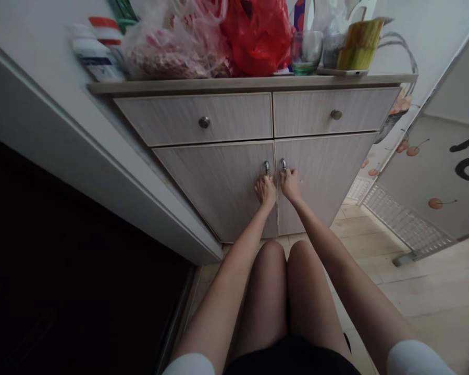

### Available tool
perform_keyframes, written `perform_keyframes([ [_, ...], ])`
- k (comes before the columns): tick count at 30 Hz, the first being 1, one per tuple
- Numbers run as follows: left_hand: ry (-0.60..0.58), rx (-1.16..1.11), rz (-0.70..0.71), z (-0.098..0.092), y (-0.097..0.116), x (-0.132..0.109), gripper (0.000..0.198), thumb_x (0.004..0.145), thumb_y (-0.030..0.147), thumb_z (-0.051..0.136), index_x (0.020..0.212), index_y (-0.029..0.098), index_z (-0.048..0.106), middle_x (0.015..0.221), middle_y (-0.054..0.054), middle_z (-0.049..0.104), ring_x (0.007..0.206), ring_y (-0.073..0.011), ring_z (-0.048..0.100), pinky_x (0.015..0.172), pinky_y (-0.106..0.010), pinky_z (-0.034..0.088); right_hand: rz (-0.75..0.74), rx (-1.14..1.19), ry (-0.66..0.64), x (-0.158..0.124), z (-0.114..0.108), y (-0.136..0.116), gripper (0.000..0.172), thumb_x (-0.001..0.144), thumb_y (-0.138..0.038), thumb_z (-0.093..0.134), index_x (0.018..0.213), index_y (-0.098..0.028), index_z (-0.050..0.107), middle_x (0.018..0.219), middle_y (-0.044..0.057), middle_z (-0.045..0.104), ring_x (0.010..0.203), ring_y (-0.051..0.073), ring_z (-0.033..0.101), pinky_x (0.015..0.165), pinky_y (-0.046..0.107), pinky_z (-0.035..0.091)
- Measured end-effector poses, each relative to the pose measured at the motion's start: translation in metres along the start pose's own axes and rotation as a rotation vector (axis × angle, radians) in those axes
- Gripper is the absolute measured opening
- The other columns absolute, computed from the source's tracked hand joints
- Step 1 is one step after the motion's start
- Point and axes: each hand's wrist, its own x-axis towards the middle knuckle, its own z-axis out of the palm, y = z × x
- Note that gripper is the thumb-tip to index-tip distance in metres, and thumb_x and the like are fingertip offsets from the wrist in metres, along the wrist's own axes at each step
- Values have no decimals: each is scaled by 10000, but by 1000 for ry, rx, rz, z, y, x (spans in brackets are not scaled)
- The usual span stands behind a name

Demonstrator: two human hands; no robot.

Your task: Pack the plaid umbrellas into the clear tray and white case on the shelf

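While the person squats close to the cabinet (226,198), knees together at 6 o'clock, both arms reach straight ahead to its two lower doors. At the frame's centre the left hand (266,189) has its fingers curled up around the left handle (266,167), and the right hand (290,184) is closed the same way on the right handle (283,164); each grip looks snug on the metal, though the fingertips themselves are hidden behind the handles. Because the handles sit just beside each other, either side of the seam where the doors meet, the hands end up nearly touching. Both doors lie flush with the cabinet front, shut. Above them, at 12 o'clock, two drawers (234,117) with round knobs are also shut.

On the cabinet top, a red bag (258,36) leans beside a clear bag (172,47) at 11 o'clock, with a white bottle (94,52) lying further left. A glass (307,51) stands right of the red bag, close to a yellow-green packet (359,44) at 1 o'clock. Off at 3 o'clock a panel (433,182) printed with cherries stands against the wooden floor (433,291). At 9 o'clock there is only darkness beyond a white frame.
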Motion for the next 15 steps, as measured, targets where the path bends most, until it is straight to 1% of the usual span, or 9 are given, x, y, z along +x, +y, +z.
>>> perform_keyframes([
  [6,-6,12,-3,6,-1,9,338,1044,273,313,1190,136,586,1252,-224,648,1202,-291,610,963,-415,461,29,-49,-13,6,-1,-6,402,1038,-379,326,1202,-172,629,1268,203,577,1083,308,600,924,474,458],
  [15,3,23,-16,14,-1,18,359,1052,281,299,1236,135,571,1261,-196,656,1217,-275,607,988,-385,437,46,-82,-6,5,-3,-9,392,1042,-378,342,1220,-171,624,1278,180,589,1095,308,620,935,480,475],
])
